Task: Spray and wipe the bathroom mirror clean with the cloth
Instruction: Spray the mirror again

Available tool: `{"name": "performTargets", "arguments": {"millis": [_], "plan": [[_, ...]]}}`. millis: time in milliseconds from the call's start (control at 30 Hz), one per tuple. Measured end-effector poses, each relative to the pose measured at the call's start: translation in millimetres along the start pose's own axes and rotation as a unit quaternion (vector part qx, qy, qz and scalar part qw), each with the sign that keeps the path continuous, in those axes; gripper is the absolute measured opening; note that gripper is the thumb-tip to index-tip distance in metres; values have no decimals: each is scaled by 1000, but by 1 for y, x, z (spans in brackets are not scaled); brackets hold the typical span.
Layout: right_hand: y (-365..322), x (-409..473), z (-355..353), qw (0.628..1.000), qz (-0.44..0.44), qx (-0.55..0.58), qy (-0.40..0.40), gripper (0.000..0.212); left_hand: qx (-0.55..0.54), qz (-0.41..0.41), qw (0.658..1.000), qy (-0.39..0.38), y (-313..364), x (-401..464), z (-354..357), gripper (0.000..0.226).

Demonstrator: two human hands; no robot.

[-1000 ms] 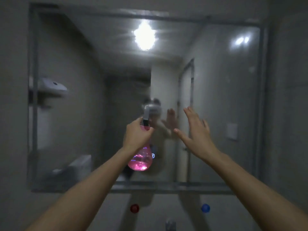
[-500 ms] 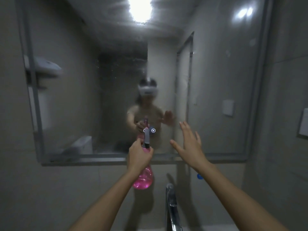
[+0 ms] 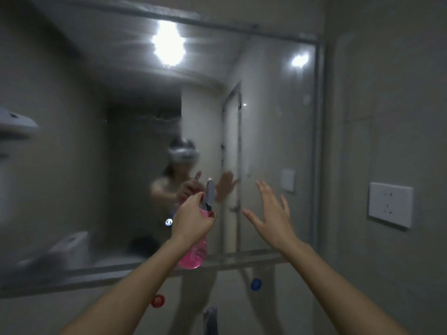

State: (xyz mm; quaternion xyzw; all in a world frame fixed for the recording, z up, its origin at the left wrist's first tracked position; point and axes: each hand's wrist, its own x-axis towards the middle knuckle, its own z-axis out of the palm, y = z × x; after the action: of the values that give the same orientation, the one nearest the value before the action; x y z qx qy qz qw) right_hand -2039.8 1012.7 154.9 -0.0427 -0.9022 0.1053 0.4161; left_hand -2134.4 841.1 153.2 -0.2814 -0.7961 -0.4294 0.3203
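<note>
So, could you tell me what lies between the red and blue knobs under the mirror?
In the head view, only the faucet, lower down; bare wall otherwise.

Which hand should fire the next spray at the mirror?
Left. The left hand already grips the pink spray bottle, nozzle toward the mirror. The right hand is raised, open and holding nothing.

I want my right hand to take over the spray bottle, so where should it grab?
Grip the bulb-shaped pink belly of the spray bottle, coming from the right: it hangs upright below the left hand, which already wraps the neck. The right hand is open beside it.
</note>
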Motion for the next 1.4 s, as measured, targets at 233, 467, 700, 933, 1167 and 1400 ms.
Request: {"name": "performTargets", "arguments": {"millis": [233,467,700,933,1167,1400], "plan": [[72,55,-109,991,-50,-106,61,74,-30,93,995,35,148,68,23,15],[125,104,-205,978,-99,-151,100,75,-122,66,987,81,270,154,52,23],[144,140,-224,978,-117,-138,106,74,-81,1,993,81,289,184,81,31],[150,131,-214,981,-106,-108,124,74,-95,23,994,44,272,163,97,28],[162,87,-175,991,-74,-78,86,74,-92,15,996,12,238,104,114,26],[175,37,-130,996,-45,-76,26,74,-63,-65,996,-22,193,40,149,46]]}}
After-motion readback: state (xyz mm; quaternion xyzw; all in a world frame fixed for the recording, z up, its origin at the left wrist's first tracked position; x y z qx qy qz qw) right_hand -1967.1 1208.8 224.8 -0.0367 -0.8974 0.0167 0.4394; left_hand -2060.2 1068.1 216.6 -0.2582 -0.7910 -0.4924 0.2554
